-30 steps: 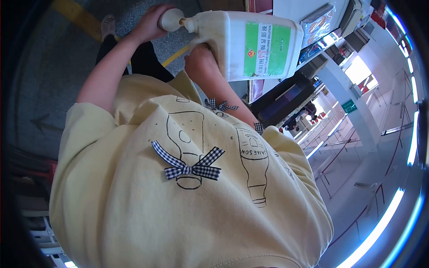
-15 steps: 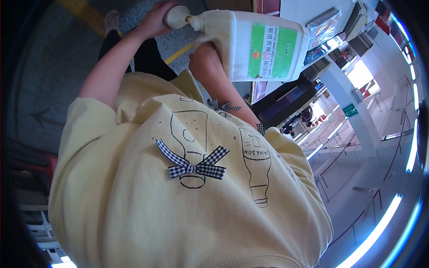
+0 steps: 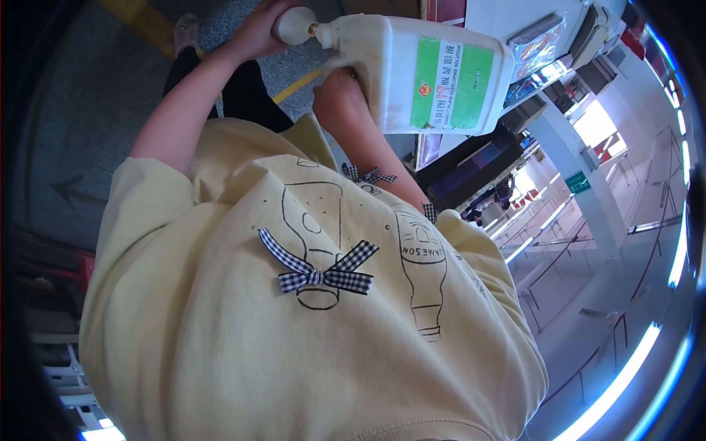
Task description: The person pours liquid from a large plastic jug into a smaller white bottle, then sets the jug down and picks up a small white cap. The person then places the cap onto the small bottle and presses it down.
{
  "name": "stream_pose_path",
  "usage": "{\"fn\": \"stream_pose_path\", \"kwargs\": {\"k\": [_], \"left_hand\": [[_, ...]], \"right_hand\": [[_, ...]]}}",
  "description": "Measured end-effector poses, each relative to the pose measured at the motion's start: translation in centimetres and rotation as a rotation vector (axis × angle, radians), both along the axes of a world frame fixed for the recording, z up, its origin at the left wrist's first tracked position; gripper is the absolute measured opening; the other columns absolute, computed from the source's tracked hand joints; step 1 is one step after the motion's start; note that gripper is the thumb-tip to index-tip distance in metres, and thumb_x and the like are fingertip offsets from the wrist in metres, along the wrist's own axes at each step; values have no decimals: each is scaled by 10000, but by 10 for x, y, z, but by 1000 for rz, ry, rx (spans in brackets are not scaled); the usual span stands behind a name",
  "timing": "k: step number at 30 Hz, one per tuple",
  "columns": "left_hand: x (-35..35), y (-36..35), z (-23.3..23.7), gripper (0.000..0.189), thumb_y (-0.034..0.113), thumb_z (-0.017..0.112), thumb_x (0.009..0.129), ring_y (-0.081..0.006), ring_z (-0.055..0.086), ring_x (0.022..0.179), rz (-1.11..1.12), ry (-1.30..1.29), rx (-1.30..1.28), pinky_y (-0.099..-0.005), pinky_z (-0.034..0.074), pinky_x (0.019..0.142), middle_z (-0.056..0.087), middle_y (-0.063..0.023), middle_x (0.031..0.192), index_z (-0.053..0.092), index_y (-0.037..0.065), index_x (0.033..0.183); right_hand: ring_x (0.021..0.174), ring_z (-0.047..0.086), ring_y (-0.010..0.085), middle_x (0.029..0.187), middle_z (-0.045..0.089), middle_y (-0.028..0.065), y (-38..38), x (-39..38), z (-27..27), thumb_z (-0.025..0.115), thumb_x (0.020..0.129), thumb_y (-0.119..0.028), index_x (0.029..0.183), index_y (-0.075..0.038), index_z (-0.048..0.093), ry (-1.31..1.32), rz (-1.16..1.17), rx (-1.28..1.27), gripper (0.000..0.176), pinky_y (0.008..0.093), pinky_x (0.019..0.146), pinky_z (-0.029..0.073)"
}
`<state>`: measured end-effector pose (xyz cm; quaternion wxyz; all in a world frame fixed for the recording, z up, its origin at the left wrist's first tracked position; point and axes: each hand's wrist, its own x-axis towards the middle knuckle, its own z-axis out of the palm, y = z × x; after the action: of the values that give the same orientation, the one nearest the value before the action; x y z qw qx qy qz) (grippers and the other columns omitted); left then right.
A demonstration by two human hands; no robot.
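While the white plastic jug (image 3: 412, 66) hangs on its side at chest height, the person has both hands on it. Left hand (image 3: 257, 33) is clenched round the rounded cap (image 3: 294, 24) at the neck end. Right hand (image 3: 340, 99) is tucked under the jug's body near the handle and bears the weight. Its fingers are hidden behind the plastic, so the grip probably closes on the handle, though the view does not confirm it.

Judgement on the step: this looks like cap work on a heavy container.
- The right hand should hold the body dead steady and take all the load, so the left only turns.
- The neck should tip slightly upward before the cap comes loose. Held level like this, liquid could run out at the mouth and onto the yellow shirt (image 3: 309, 331) directly below.
- Turn in short twists with a full-palm grip. The cap is smooth.

Position notes:
- The jug sits between the two hands, cap end to the person's left and base to the right.
- The green label (image 3: 450, 84) faces the camera.
- The jug is held clear of the body and well above the grey floor (image 3: 95, 110), resting on nothing.
- The white counter (image 3: 493, 15) lies beyond the base, apart from the jug.
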<state>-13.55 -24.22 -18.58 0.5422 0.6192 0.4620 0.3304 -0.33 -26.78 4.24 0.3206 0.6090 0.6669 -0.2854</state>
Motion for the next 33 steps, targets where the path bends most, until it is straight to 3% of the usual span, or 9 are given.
{"fn": "stream_pose_path", "kwargs": {"k": [1,3,12,15,20,27,29,33], "left_hand": [[0,2,3,836,5,859,607,-333,527,1305,0,0,-1,-438,435,1120,565,-91,1371,535,165,1361],[2,5,9,789,191,923,612,-405,544,1232,14,-42,-23,-490,449,1049,580,-197,1304,558,93,1304],[1,5,10,783,158,925,591,-401,555,1220,31,-22,30,-486,458,1037,593,-182,1284,572,99,1288],[1,5,13,767,163,923,596,-403,557,1216,53,-21,22,-484,461,1034,597,-184,1277,578,102,1278],[2,7,14,755,168,924,598,-405,562,1207,45,-15,35,-487,468,1026,606,-185,1262,582,102,1268],[-1,8,15,773,179,932,588,-403,565,1208,42,-25,37,-490,470,1026,608,-183,1263,580,99,1272],[0,7,15,776,178,933,587,-403,565,1209,41,-11,24,-490,469,1026,608,-182,1263,580,99,1274],[0,7,14,777,178,935,589,-403,563,1213,39,3,43,-492,467,1027,608,-181,1268,581,99,1277]], "right_hand": [[909,694,433,916,665,328,-1,0,-1,725,894,-196,988,166,610,0,-3,-6,392,429,807,560],[913,693,436,917,666,332,-2,2,-3,737,884,-186,1005,180,588,1,-7,-12,413,432,805,561],[887,700,431,877,671,321,0,-2,0,732,886,-185,1002,183,567,-4,74,-38,420,428,778,566],[884,703,425,878,672,319,1,-3,2,727,891,-197,996,182,575,11,-22,-17,421,425,777,567],[885,701,421,886,671,317,-1,3,-6,716,900,-218,956,171,612,-27,204,-65,407,420,795,560],[896,692,398,871,674,285,3,0,-2,658,940,-240,881,106,688,-63,303,-103,352,407,828,544],[895,687,388,866,678,271,3,0,-4,623,964,-265,868,90,706,-102,443,-154,378,400,846,532],[894,687,385,862,680,266,3,-1,-5,602,977,-288,874,91,711,-105,398,-172,407,393,859,523]]}}
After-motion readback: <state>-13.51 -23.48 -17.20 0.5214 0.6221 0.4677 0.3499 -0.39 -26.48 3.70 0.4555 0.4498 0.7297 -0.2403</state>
